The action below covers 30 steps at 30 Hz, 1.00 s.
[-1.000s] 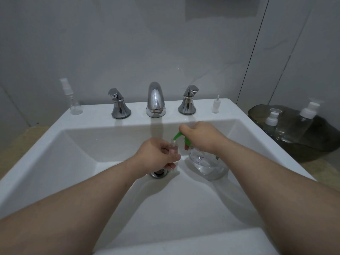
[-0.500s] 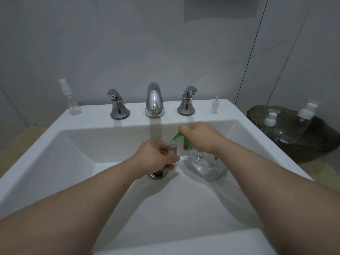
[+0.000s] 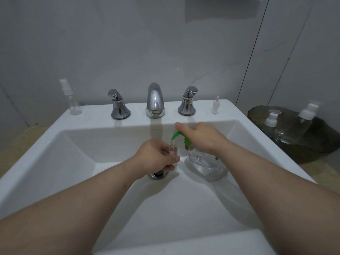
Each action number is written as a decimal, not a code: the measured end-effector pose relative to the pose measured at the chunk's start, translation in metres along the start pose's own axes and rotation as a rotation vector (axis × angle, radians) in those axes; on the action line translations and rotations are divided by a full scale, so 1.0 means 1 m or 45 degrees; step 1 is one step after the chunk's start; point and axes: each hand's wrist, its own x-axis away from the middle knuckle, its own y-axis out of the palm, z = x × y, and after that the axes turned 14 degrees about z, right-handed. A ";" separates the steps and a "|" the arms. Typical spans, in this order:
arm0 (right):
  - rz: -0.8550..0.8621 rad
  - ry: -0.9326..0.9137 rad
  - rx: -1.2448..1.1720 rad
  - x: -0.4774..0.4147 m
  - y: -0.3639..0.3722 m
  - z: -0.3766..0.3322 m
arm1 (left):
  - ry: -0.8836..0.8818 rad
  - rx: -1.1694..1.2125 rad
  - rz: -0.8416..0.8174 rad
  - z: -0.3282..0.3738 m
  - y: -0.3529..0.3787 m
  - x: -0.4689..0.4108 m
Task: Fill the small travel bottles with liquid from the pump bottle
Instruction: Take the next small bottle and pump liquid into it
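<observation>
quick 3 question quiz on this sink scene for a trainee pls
1. True or false: the left hand holds a small clear bottle with its mouth just under the green pump spout.
2. Which hand is on the head of the pump bottle? A) left B) right C) neither
3. Fill in: the spray bottle stands on the sink rim at its back ___ corner.

Key: 1 true; 2 B, the right hand; 3 left.
</observation>
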 end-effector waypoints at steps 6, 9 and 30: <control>0.053 0.027 0.021 -0.001 0.001 0.002 | -0.002 0.025 0.009 0.000 0.000 -0.001; 0.073 0.033 0.011 -0.002 0.002 0.003 | 0.017 0.027 0.021 0.001 0.000 0.000; 0.073 -0.005 0.053 -0.006 0.004 0.002 | 0.047 0.049 0.040 0.001 -0.002 -0.001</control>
